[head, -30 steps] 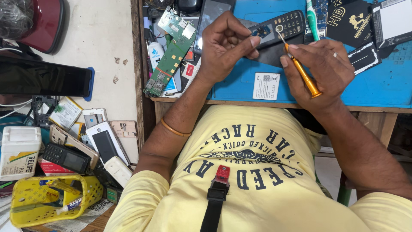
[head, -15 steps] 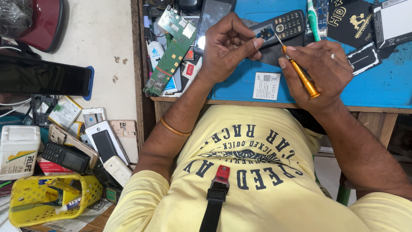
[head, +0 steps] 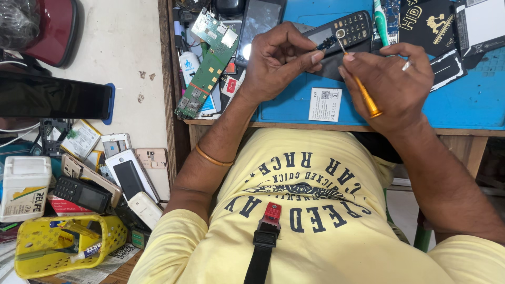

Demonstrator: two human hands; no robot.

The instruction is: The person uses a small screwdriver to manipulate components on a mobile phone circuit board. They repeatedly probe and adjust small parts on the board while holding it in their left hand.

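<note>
Currently a small dark blue circuit-board piece (head: 326, 42) is being pinched between thumb and fingertips of the left hand (head: 276, 60), held up just above the blue work mat (head: 473, 100) and directly in front of a black keypad phone with grey buttons (head: 350, 29). A slim screwdriver with an orange plastic handle and thin metal shaft (head: 363, 92) is being gripped in the right hand (head: 392, 84), fingers closed around it like a pen. Its long axis is running diagonally, handle low toward the palm, tip up and left, and the tip is being brought against or just beside the pinched piece; actual contact cannot be told. So the piece is lying up and to the left of the right hand, and the left hand is the nearer, already on it. A white rectangular paper label (head: 324, 104) is lying flat on the mat between the two wrists. Further left, a long green bare circuit board (head: 208, 66) is resting tilted among clutter, well apart. Loose phones are being kept on the pale floor, beside a yellow perforated plastic basket (head: 63, 244).
</note>
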